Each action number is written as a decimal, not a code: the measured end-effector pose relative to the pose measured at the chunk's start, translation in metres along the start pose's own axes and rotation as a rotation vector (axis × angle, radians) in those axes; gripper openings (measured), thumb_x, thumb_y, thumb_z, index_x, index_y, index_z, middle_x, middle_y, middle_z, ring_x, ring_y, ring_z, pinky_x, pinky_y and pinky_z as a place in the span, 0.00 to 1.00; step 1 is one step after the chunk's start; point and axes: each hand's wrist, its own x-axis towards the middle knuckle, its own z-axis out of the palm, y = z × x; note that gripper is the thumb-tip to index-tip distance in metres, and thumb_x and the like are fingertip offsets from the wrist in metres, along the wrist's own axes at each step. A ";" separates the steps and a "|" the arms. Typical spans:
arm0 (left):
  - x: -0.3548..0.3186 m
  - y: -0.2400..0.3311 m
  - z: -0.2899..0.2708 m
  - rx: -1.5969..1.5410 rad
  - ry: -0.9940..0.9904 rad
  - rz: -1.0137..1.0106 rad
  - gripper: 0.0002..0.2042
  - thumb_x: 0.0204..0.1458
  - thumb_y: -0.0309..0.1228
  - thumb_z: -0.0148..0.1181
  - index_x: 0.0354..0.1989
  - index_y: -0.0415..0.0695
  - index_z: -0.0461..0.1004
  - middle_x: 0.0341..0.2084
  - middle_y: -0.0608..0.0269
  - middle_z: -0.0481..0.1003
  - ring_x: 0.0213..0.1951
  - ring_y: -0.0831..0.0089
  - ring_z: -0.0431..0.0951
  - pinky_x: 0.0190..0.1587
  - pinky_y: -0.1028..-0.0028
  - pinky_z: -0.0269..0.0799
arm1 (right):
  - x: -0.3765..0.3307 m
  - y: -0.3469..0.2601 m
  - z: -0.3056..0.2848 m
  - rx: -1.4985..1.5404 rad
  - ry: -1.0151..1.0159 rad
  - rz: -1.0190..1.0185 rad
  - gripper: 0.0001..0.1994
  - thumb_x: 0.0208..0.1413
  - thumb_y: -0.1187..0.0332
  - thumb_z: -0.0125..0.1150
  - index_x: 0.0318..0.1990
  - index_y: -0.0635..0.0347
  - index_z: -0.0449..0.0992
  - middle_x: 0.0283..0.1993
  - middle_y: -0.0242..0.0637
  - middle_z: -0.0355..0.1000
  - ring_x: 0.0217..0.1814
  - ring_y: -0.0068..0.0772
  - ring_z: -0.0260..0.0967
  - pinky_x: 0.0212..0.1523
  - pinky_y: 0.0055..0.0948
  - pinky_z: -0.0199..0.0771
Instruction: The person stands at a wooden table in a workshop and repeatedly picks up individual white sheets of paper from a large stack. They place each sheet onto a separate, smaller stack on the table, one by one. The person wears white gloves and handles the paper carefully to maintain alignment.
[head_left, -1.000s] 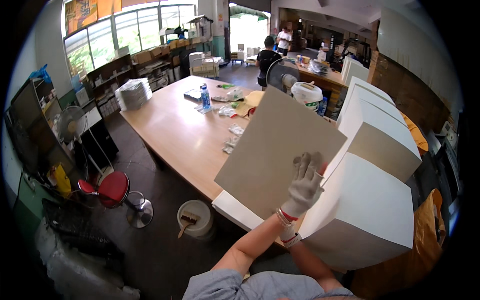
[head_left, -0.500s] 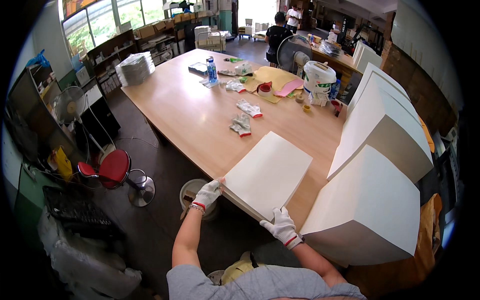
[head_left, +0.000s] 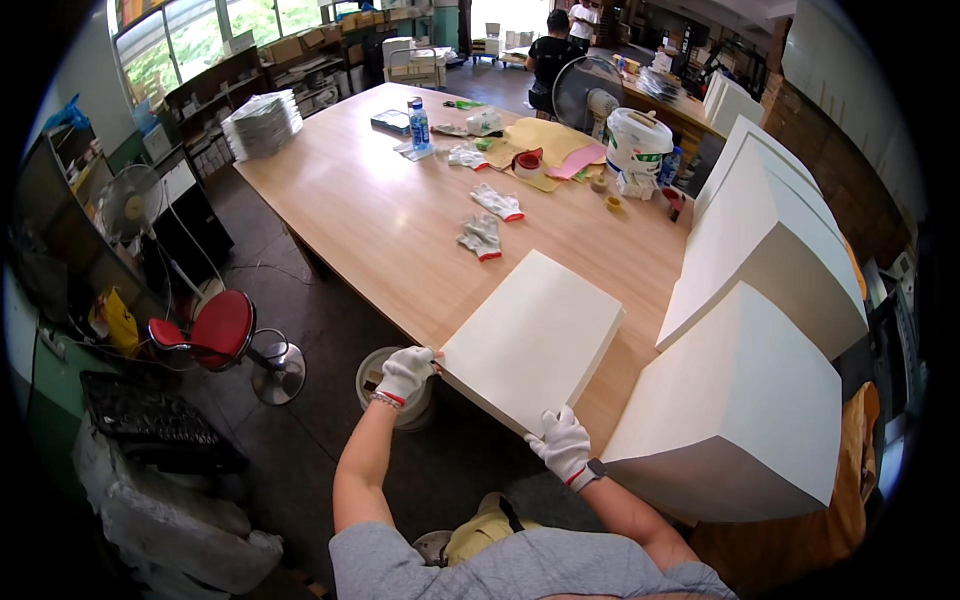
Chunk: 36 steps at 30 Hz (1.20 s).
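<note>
The main thing here is a stack of big cream-white sheets (head_left: 533,338), rectangular, matte and really flat on top, with crisp square edges. It lies on the near edge of the long table (head_left: 380,210), its near corner sticking out past the edge toward the person. Both hands wear white knit work gloves with red cuffs. The left hand (head_left: 405,373) has its grip clamped on the stack's left corner, fingers curled over the edge, and the right hand (head_left: 563,447) has its grip closed on the near corner, thumb on top. The table is pale wood laminate, smooth with a faint grain. Just to the right of the stack sit much taller white paper blocks (head_left: 745,400), chunky with sharp corners, shaded grey on their near sides. Further up the table there's a spare pair of gloves (head_left: 481,236) lying limp, a clear water bottle (head_left: 419,124), yellow and pink sheets (head_left: 545,145) and a white plastic bucket (head_left: 637,140). On the floor to the left is a stool with a red round seat (head_left: 220,328) on a shiny chrome base.
</note>
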 end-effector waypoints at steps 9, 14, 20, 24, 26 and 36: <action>0.001 -0.044 0.047 -0.101 0.061 -0.025 0.13 0.54 0.44 0.68 0.29 0.48 0.79 0.22 0.51 0.79 0.26 0.51 0.81 0.29 0.55 0.76 | -0.002 0.007 0.015 0.015 0.132 -0.080 0.25 0.49 0.47 0.72 0.45 0.54 0.73 0.45 0.50 0.68 0.42 0.54 0.75 0.37 0.49 0.79; 0.002 -0.018 0.020 0.059 0.049 0.060 0.14 0.52 0.44 0.70 0.31 0.46 0.78 0.24 0.49 0.80 0.29 0.47 0.81 0.32 0.54 0.77 | -0.004 -0.002 -0.010 0.043 -0.069 0.022 0.26 0.54 0.47 0.69 0.50 0.57 0.72 0.50 0.51 0.70 0.46 0.56 0.75 0.43 0.49 0.78; 0.020 0.055 -0.048 0.172 -0.010 0.105 0.20 0.45 0.38 0.73 0.46 0.46 0.79 0.42 0.52 0.82 0.48 0.54 0.80 0.51 0.55 0.75 | -0.044 0.022 -0.093 0.602 -0.345 -0.135 0.24 0.65 0.50 0.60 0.54 0.63 0.77 0.48 0.54 0.77 0.54 0.49 0.77 0.53 0.45 0.76; 0.051 0.109 -0.077 0.034 0.186 0.149 0.23 0.47 0.34 0.74 0.51 0.42 0.78 0.44 0.49 0.81 0.47 0.49 0.80 0.50 0.57 0.76 | -0.132 0.033 -0.269 0.699 0.155 -0.272 0.10 0.61 0.71 0.66 0.48 0.62 0.81 0.39 0.45 0.81 0.42 0.43 0.80 0.45 0.38 0.81; 0.078 0.176 -0.099 -0.133 0.205 0.290 0.22 0.48 0.32 0.73 0.52 0.40 0.78 0.45 0.48 0.81 0.46 0.48 0.81 0.49 0.57 0.77 | -0.175 0.068 -0.305 0.669 0.627 -0.435 0.09 0.60 0.77 0.64 0.46 0.58 0.81 0.33 0.43 0.79 0.34 0.41 0.79 0.40 0.38 0.81; 0.091 0.543 -0.168 -0.476 -0.108 1.384 0.21 0.45 0.26 0.75 0.48 0.43 0.76 0.48 0.53 0.81 0.50 0.53 0.82 0.57 0.55 0.76 | -0.311 0.216 -0.328 -0.176 0.964 0.601 0.10 0.63 0.66 0.62 0.47 0.60 0.77 0.35 0.42 0.72 0.36 0.46 0.74 0.34 0.44 0.73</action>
